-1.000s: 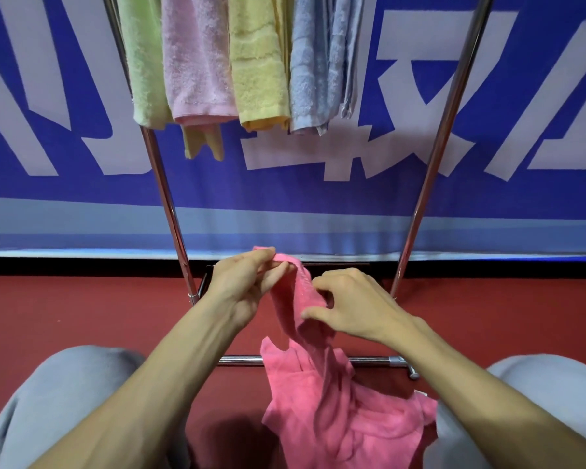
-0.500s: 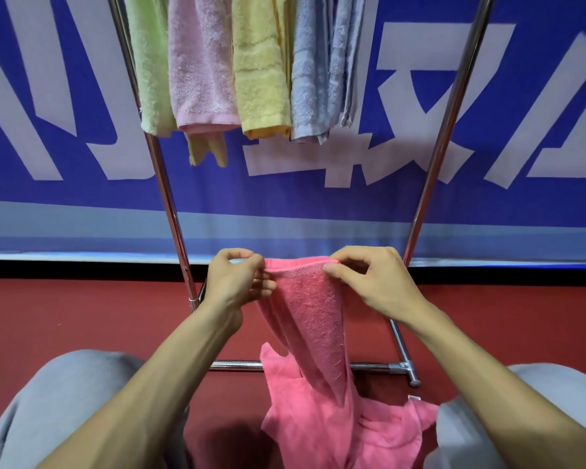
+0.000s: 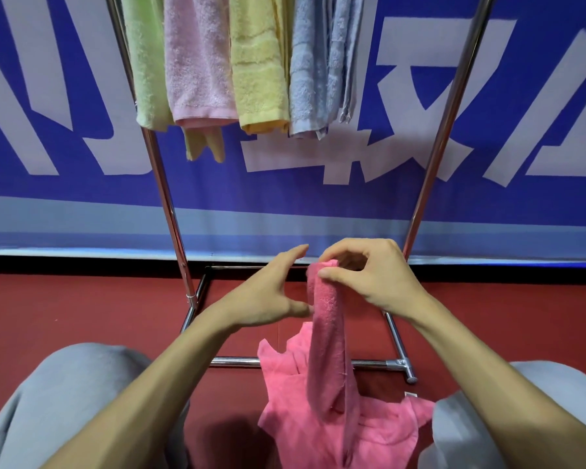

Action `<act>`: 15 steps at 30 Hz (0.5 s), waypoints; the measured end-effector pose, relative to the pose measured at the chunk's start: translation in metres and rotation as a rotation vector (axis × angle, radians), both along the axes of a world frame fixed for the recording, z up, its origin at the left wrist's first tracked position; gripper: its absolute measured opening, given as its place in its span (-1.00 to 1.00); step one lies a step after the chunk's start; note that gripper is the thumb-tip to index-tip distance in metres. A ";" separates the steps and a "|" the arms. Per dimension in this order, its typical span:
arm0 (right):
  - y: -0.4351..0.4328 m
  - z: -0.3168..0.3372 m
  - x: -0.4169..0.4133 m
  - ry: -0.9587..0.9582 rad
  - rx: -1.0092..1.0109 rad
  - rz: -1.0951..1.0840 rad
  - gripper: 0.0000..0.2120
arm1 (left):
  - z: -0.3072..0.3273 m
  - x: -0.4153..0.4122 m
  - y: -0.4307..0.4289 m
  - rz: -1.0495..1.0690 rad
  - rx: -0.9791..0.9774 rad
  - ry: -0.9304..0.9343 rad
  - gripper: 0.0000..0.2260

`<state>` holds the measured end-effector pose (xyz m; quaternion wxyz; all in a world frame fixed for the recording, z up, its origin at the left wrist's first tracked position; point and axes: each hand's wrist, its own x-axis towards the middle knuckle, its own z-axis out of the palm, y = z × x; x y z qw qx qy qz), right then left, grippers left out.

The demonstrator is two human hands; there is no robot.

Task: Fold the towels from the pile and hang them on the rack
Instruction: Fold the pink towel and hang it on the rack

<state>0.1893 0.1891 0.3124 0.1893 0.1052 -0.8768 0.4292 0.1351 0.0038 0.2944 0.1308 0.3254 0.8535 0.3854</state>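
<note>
Hung towels (image 3: 200, 62) crowding far-left part of rack (image 3: 164, 198). L hand (image 3: 268, 299) hovering open, fingers straight, thumb tip against left side of towel (image 3: 329, 350), gripping nothing. Towel hanging vert., long axis up-down, lower end bunching near, betw. knees. R hand (image 3: 376, 279) pinching its top end. L hand sitting nearest the free edge, prob. taking it next.

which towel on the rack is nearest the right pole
The light blue towel, last in the row, right of the yellow towel, pale pink towel and green towel.
</note>
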 end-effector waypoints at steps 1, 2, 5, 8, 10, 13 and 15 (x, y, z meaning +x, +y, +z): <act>0.000 0.001 0.001 -0.018 -0.012 0.029 -0.90 | -0.001 -0.001 0.000 -0.014 0.009 0.018 -0.15; 0.000 0.003 0.002 -0.034 -0.028 0.056 -0.90 | -0.002 -0.002 0.001 -0.031 0.024 0.042 -0.16; 0.000 0.006 0.004 -0.075 -0.080 0.127 -0.86 | -0.002 -0.005 0.001 -0.098 0.051 0.111 -0.27; 0.000 0.009 0.006 -0.090 -0.109 0.166 -0.82 | -0.001 -0.008 0.002 -0.148 0.091 0.117 -0.57; 0.001 0.011 0.007 -0.081 -0.127 0.158 -0.79 | 0.000 -0.007 0.002 -0.116 0.131 0.067 -0.79; 0.005 0.014 0.005 -0.042 -0.143 0.076 -0.76 | 0.000 -0.010 0.000 -0.062 0.175 0.045 -0.79; 0.010 0.013 0.003 -0.001 -0.150 -0.003 -0.73 | 0.001 -0.010 -0.001 -0.037 0.183 0.037 -0.78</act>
